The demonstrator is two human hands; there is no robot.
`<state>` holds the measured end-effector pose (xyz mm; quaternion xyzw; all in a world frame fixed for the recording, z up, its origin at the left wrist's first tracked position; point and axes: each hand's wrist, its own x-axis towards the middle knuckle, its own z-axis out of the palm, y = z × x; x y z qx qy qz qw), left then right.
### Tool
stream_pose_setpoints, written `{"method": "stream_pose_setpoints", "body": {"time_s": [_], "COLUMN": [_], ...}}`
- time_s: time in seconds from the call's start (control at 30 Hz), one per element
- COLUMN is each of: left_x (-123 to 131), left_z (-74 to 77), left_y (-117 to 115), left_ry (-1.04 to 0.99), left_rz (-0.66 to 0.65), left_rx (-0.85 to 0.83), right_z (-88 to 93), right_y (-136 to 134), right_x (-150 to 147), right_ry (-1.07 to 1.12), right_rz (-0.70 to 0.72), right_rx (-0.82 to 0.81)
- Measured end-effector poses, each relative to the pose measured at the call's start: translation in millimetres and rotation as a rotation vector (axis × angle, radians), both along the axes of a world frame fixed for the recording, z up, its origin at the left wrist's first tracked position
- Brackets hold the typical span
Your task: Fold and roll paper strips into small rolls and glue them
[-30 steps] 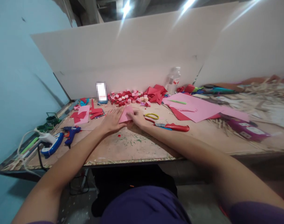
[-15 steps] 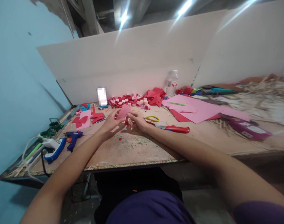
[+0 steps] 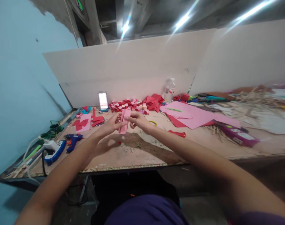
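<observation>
Between my two hands a pink piece of paper is held upright above the table, with fold lines along its length. My left hand grips its left side, fingers closed on the edge. On the right side, the thumb and fingers of my right hand pinch it. Just behind the hands lies a pile of small red and pink folded paper cubes. To the right of my right hand are yellow-handled scissors, partly covered, and a red-handled tool, partly behind my forearm.
A blue glue gun and a blue-white power strip sit at the left. Pink paper sheets, a clear bottle and a purple box are to the right. A phone stands at the back.
The pink paper has been turned and raised slightly, now showing as a narrower folded strip. The small red piece by my right fingers is no longer seen there. The camera view has tilted up.
</observation>
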<state>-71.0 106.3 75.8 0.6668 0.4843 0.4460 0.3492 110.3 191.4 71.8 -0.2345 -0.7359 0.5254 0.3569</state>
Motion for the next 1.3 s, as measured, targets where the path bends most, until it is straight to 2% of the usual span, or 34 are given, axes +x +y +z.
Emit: {"method": "stream_pose_setpoints", "body": {"time_s": [0.07, 0.13, 0.23, 0.3, 0.43, 0.57, 0.7, 0.83, 1.0, 1.3], "left_x": [11, 26, 51, 67, 78, 73, 69, 69, 72, 71], "left_z": [2.1, -6.4, -31.8, -49.3, -69.2, -72.9, -75.3, -75.8, -69.1, -69.2], "left_y": [-27, -58, -95, -108, -111, -115, -119, -120, -120, -120], "left_ry": [0.006, -0.022, -0.087, -0.192, -0.314, -0.265, -0.228, -0.219, -0.231, -0.21], "left_rz": [0.014, 0.059, 0.117, 0.18, 0.285, 0.345, 0.31, 0.256, 0.19, 0.177], "left_rx": [0.015, 0.063, 0.067, 0.054, 0.033, 0.026, -0.026, -0.07, -0.097, -0.103], "right_z": [8.7, 6.4, -13.3, -30.5, -53.5, -55.9, -51.1, -49.9, -52.3, -52.3], "right_y": [-27, -58, -98, -114, -120, -119, -120, -122, -123, -124], "right_x": [18, 36, 57, 64, 64, 64, 69, 71, 71, 69], "right_ry": [-0.074, -0.125, -0.118, -0.072, -0.06, -0.119, -0.082, -0.092, -0.097, -0.085], "right_rz": [0.046, 0.097, 0.095, 0.049, 0.081, 0.104, 0.108, 0.069, 0.014, -0.047], "right_rx": [0.043, 0.04, -0.016, -0.053, -0.15, -0.126, -0.189, -0.136, -0.109, -0.091]}}
